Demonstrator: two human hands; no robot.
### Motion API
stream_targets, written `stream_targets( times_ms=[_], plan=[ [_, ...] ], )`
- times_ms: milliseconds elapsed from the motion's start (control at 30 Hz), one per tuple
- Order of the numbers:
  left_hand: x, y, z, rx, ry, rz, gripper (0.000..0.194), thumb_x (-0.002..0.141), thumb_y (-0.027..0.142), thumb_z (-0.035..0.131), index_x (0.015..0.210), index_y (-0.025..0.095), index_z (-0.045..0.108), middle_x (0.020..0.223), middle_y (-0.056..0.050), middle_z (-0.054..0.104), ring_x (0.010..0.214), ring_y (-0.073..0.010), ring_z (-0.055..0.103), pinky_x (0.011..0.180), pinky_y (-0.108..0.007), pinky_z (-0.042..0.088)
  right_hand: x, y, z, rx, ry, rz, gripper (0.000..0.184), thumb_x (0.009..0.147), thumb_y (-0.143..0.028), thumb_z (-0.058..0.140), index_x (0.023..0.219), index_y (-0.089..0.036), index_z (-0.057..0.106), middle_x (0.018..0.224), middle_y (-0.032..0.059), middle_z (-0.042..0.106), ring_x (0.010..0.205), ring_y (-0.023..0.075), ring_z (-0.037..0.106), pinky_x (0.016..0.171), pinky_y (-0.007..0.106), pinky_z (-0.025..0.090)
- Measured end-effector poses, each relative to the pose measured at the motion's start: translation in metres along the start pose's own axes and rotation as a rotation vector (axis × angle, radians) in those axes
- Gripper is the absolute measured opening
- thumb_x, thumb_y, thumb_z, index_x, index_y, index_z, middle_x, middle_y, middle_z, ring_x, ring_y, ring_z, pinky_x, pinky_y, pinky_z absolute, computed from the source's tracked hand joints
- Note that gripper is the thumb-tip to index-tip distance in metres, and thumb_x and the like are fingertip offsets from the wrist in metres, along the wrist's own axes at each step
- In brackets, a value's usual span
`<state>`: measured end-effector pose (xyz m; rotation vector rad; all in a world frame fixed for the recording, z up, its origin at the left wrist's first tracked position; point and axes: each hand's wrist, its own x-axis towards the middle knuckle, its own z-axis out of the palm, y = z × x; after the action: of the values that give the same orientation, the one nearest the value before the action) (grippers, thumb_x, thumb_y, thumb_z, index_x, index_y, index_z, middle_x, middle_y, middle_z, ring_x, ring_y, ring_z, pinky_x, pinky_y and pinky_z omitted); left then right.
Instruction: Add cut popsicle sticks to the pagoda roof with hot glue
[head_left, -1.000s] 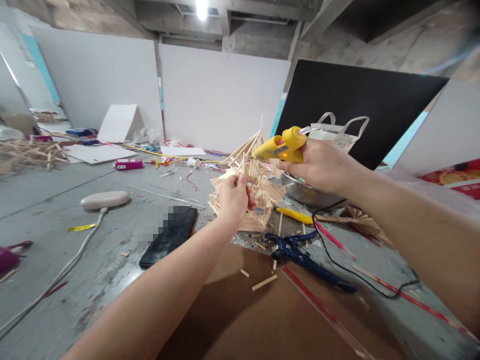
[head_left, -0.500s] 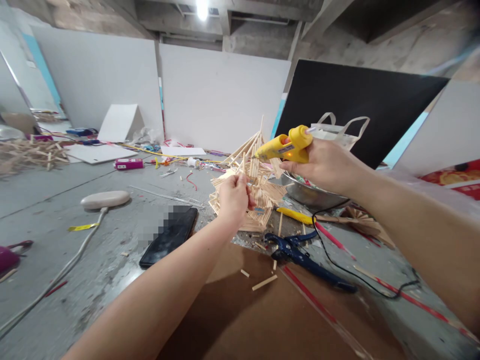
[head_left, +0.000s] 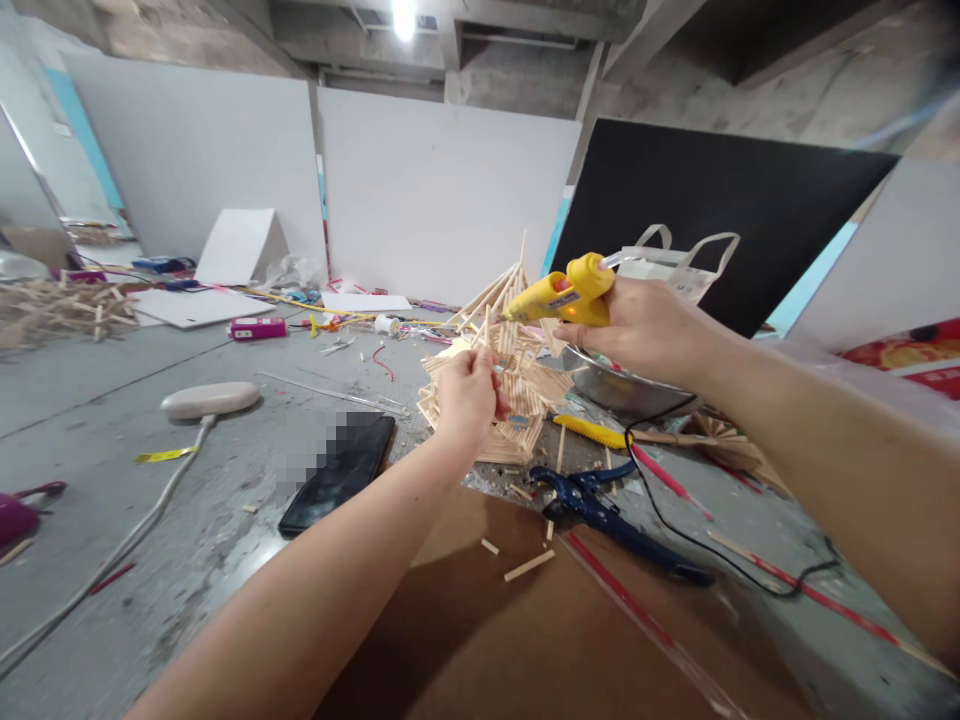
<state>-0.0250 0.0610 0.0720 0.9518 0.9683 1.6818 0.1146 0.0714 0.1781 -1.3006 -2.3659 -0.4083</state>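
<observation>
A yellow hot glue gun [head_left: 561, 294] is gripped in my right hand [head_left: 646, 325], its nozzle pointing left and a clear glue stick poking out of its back. My left hand [head_left: 466, 398] pinches a short wooden stick [head_left: 487, 325] that stands upright, with the nozzle close to the stick; whether they touch I cannot tell. Around and behind my left hand rises a model built of thin wooden sticks [head_left: 514, 442], with a pointed roof-like top. My left hand covers part of it.
A dark phone [head_left: 349, 478] lies left of the model, blue-handled cutters [head_left: 600, 505] to the right on brown cardboard [head_left: 480, 620]. Behind my right hand sit a metal bowl [head_left: 622, 390] and a yellow knife [head_left: 589, 430]. A white power strip [head_left: 210, 400] with its cable lies left.
My right hand has shifted the glue gun slightly left and down, bringing its nozzle closer to the upright stick. My left hand has stayed in place.
</observation>
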Motion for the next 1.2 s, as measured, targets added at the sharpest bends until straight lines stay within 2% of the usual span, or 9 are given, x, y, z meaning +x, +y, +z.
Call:
stream_targets(
  times_ms=[300, 500, 767, 1200],
  plan=[
    [0.001, -0.001, 0.000, 0.007, 0.005, -0.006, 0.017, 0.080, 0.029, 0.039, 0.070, 0.017, 0.044, 0.047, 0.008, 0.037, 0.029, -0.0038, 0.039, 0.030, -0.015, 0.030, 0.003, 0.000, -0.001, -0.070, 0.022, -0.001, 0.038, 0.070, -0.050, 0.046, 0.089, -0.019, 0.056, 0.076, 0.0067, 0.059, 0.073, 0.0256, 0.056, 0.061, 0.036, 0.040],
    [0.002, -0.001, -0.001, 0.001, 0.001, -0.003, 0.016, 0.080, 0.028, 0.039, 0.070, 0.017, 0.044, 0.046, 0.008, 0.036, 0.030, -0.0044, 0.040, 0.029, -0.015, 0.030, -0.004, -0.001, 0.001, 0.028, -0.005, -0.013, 0.038, 0.069, -0.049, 0.047, 0.094, -0.021, 0.056, 0.078, 0.0050, 0.061, 0.073, 0.0241, 0.056, 0.063, 0.036, 0.040],
    [0.004, 0.001, -0.001, 0.042, -0.014, -0.014, 0.016, 0.080, 0.026, 0.039, 0.070, 0.016, 0.046, 0.047, 0.007, 0.040, 0.030, -0.0048, 0.041, 0.030, -0.016, 0.032, -0.013, -0.005, 0.000, 0.027, -0.035, -0.026, 0.036, 0.069, -0.049, 0.047, 0.089, -0.021, 0.057, 0.075, 0.0044, 0.062, 0.069, 0.0207, 0.056, 0.059, 0.033, 0.040],
    [0.008, 0.004, -0.002, 0.083, -0.035, -0.029, 0.019, 0.079, 0.024, 0.039, 0.066, 0.015, 0.048, 0.047, 0.005, 0.043, 0.028, -0.0062, 0.041, 0.028, -0.018, 0.031, -0.008, 0.005, -0.001, 0.009, 0.023, -0.009, 0.038, 0.072, -0.049, 0.044, 0.093, -0.020, 0.056, 0.078, 0.0060, 0.059, 0.072, 0.0231, 0.055, 0.062, 0.034, 0.038]
  ],
)
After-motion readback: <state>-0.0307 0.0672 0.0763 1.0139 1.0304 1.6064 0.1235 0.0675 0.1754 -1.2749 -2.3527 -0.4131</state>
